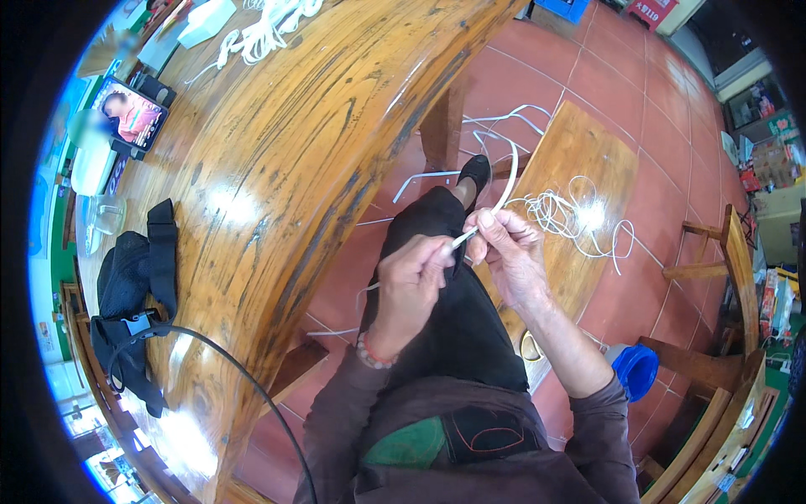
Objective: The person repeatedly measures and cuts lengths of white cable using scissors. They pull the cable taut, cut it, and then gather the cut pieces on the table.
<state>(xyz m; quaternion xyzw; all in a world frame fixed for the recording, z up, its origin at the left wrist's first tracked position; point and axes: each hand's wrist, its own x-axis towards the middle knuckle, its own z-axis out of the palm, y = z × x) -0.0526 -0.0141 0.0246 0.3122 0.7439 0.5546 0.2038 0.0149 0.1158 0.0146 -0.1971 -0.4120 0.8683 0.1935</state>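
From where I stand, the person's left hand [413, 277] has its grip pinched on a white strip [512, 172], and the right hand [508, 252] grips it just beside, thumb against fingers. The strip is above the dark-trousered lap, arching up past the right hand. Near that hand, a loose tangle of thin white cord [552, 214] lies on a low desk [592, 139]. To the left, a larger desk [336, 126] carries a lit phone [132, 116] and a black strapped pouch [126, 269].
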